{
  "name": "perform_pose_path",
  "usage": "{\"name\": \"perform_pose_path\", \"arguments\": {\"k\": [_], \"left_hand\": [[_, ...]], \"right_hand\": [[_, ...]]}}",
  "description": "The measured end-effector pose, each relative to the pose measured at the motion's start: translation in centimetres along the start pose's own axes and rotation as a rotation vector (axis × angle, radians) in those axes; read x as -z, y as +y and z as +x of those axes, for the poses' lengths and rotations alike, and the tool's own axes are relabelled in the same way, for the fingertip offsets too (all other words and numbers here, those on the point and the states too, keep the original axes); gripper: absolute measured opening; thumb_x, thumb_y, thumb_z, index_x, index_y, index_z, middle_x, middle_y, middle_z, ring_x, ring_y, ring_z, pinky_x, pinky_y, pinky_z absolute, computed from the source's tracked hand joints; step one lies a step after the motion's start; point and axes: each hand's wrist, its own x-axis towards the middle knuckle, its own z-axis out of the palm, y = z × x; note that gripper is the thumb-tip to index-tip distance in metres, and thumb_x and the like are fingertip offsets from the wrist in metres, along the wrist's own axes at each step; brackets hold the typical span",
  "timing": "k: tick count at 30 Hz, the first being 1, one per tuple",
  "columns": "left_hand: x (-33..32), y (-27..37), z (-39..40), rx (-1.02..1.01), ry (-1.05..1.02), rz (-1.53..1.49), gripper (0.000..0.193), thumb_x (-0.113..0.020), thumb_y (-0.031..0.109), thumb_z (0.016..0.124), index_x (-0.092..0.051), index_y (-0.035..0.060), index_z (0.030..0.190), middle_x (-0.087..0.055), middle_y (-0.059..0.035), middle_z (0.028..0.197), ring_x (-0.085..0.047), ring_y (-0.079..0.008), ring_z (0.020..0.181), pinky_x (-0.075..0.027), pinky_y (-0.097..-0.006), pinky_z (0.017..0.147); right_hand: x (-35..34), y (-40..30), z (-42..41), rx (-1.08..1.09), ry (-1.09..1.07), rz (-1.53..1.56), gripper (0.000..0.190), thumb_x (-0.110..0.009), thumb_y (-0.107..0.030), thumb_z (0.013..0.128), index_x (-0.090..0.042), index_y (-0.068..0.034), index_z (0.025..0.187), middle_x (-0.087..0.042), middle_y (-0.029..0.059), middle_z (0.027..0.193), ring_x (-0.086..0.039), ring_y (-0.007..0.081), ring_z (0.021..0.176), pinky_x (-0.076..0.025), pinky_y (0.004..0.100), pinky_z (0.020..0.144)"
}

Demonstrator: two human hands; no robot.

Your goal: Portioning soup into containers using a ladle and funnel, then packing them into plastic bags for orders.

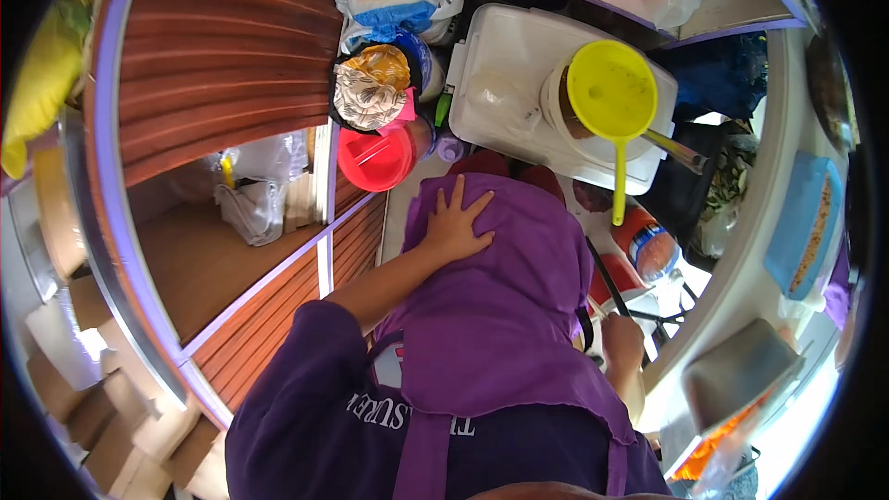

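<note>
My left hand (460, 226) lies flat on the lap of a purple apron (496, 319), fingers spread, holding nothing. Low on my right side, my right hand (620, 340) hangs next to the dark bars of a metal frame (611, 278). Its fingers are partly hidden, and whether they hold anything is unclear. Before my knees is a large plastic storage box with a pale lid (496, 35). A yellow-green strainer (611, 88) rests over a white tub (553, 94) on that lid. Beside the tub sits a clear plastic bag (494, 94).
At left, a red-lidded container (375, 160) stands near a black-rimmed bin (371, 87) of wrappers and brown slatted panels (229, 48). An open shelf (208, 250) holds plastic bags. On the right are a counter edge (722, 222), a blue tray (802, 222) and a capped bottle (653, 250).
</note>
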Motion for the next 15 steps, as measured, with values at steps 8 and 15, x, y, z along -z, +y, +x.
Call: {"name": "perform_pose_path", "arguments": {"k": [8, 15], "left_hand": [[-5.6, -3.7, -6.2, -0.153, 0.512, 0.007, 0.061, -0.059, 0.041, 0.069, -0.039, 0.0279, 0.125, -0.012, -0.0223, 0.138, -0.025, -0.0529, 0.115, -0.031, -0.0562, 0.089], [-10.1, -4.8, -10.0, -0.382, 0.733, -0.162, 0.039, -0.05, 0.027, 0.079, -0.049, 0.0246, 0.118, -0.021, -0.013, 0.138, -0.026, -0.0479, 0.118, -0.027, -0.0582, 0.091]], "right_hand": [[-1.2, -1.3, -0.8, -0.035, 0.409, -0.033, 0.016, -0.053, -0.017, 0.071, -0.062, -0.005, 0.077, -0.06, 0.0155, 0.073, -0.06, 0.0305, 0.071, -0.046, 0.0416, 0.063], [-2.2, -8.1, -1.9, 0.687, 0.667, 0.543, 0.021, -0.058, -0.021, 0.074, -0.06, 0.0, 0.074, -0.058, 0.0157, 0.065, -0.057, 0.0325, 0.065, -0.045, 0.0388, 0.061]]}}
